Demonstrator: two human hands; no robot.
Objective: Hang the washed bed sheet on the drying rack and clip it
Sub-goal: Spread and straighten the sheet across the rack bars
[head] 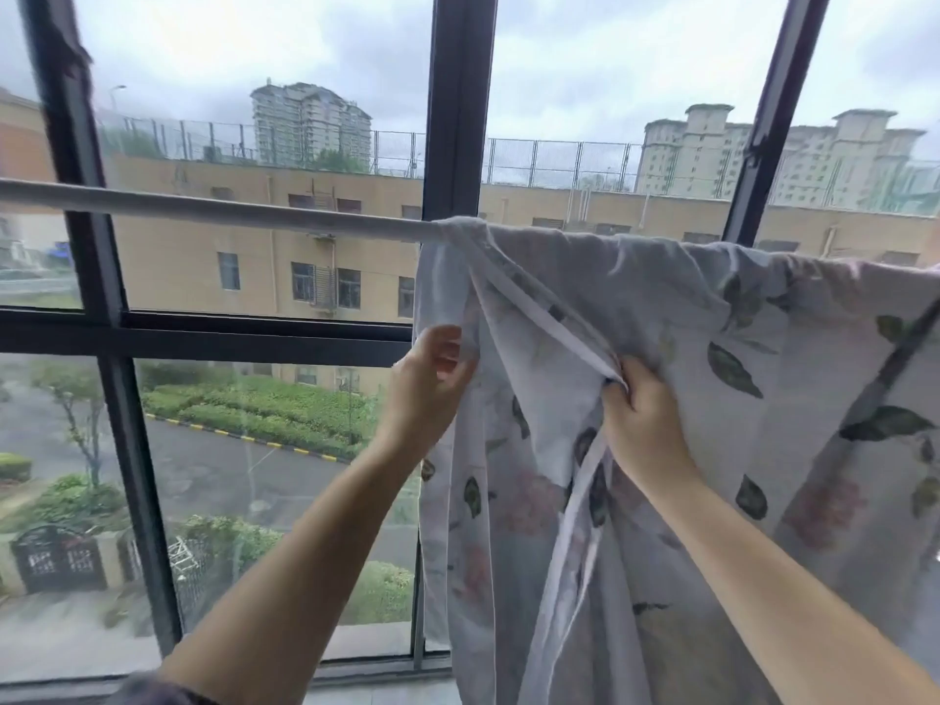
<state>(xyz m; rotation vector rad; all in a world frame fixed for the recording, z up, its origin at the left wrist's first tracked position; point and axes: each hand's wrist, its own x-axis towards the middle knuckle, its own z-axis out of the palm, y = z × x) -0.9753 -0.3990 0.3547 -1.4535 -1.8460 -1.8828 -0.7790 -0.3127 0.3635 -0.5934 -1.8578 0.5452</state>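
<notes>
A pale grey bed sheet (661, 318) printed with dark leaves and pink flowers hangs over the right half of a grey drying rod (229, 211) that runs across the window. My left hand (432, 379) pinches the sheet's left edge below the rod. Further right, my right hand (641, 419) grips a bunched fold with a white hem. The sheet drapes down past the bottom of the view. No clip is visible.
A dark-framed window (458, 119) stands directly behind the rod, with buildings, hedges and a road outside. The left half of the rod is bare. A window sill (356, 674) runs along the bottom.
</notes>
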